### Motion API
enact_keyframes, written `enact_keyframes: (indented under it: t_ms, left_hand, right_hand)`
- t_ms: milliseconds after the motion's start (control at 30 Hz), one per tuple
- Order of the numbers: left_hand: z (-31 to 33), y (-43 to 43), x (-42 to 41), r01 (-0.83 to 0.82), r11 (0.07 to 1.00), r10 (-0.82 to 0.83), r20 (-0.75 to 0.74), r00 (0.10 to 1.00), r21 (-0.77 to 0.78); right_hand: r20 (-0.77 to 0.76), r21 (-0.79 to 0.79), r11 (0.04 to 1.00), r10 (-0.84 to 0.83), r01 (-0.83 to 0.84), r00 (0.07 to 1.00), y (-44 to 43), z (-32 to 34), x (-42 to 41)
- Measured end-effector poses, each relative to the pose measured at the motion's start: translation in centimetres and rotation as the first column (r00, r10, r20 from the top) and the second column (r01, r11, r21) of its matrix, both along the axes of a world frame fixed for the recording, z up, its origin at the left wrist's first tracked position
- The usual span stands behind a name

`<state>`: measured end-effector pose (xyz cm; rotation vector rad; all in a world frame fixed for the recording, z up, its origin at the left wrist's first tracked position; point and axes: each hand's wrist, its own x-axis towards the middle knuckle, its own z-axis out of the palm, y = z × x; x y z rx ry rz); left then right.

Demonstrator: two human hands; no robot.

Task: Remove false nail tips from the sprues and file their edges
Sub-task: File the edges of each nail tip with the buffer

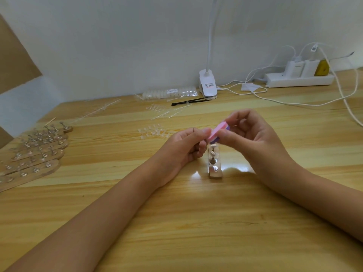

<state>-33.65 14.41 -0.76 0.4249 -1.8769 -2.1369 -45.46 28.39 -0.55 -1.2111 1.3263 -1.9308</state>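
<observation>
– Nail tip: where is it?
– It's too small to make out. I judge it sits in the left hand (188, 146), whose thumb and forefinger are pinched together right against the file (218, 132).
– And the other hand?
– The right hand (249, 138) is clamped on the file, thumb in front and fingers curled behind. The two hands meet there, one from each side.
– How does the file lie?
– Its long axis slants up and away to the right, with the pink face turned toward the left hand. A stroke would likely run along that slant, with the tip's edge held across it.
– Is there room to move?
– Just below both hands is a small wooden stand (215, 169) with tips mounted on it, and a low stroke could knock it. The table (196, 222) shows bare wood on either side of the forearms.
– What else is waiting?
– Loose nail tips (153, 132) lie just beyond the left hand, which is the nearer one. The sprues (169, 112) lie farther back.
</observation>
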Motion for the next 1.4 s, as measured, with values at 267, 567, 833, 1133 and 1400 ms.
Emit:
enact_keyframes:
  t_ms: [267,567,833,1133,1400]
  left_hand:
    - [0.0,0.3,0.1,-0.019,0.997,0.019,-0.009,1.000,-0.073]
    - [0.1,0.4,0.1,-0.006,0.998,0.005,-0.006,1.000,-0.070]
    - [0.0,0.3,0.2,-0.014,0.999,0.013,-0.002,1.000,-0.050]
    - [0.0,0.3,0.2,-0.022,0.998,0.022,-0.009,1.000,-0.055]
    - [0.2,0.4,0.3,-0.014,0.998,0.014,0.002,1.000,-0.058]
  right_hand:
    - [-0.080,0.019,0.999,0.044,-0.043,0.996,0.1,-0.1,0.3]
    - [-0.039,0.019,0.999,0.029,-0.029,0.999,0.1,0.1,0.5]
    - [0.036,-0.011,0.999,-0.046,0.047,0.998,0.3,0.4,-0.3]
    - [0.002,0.008,1.000,0.010,-0.010,1.000,0.5,0.7,-0.5]
    - [0.050,-0.068,0.994,-0.084,0.088,0.995,0.6,0.6,-1.3]
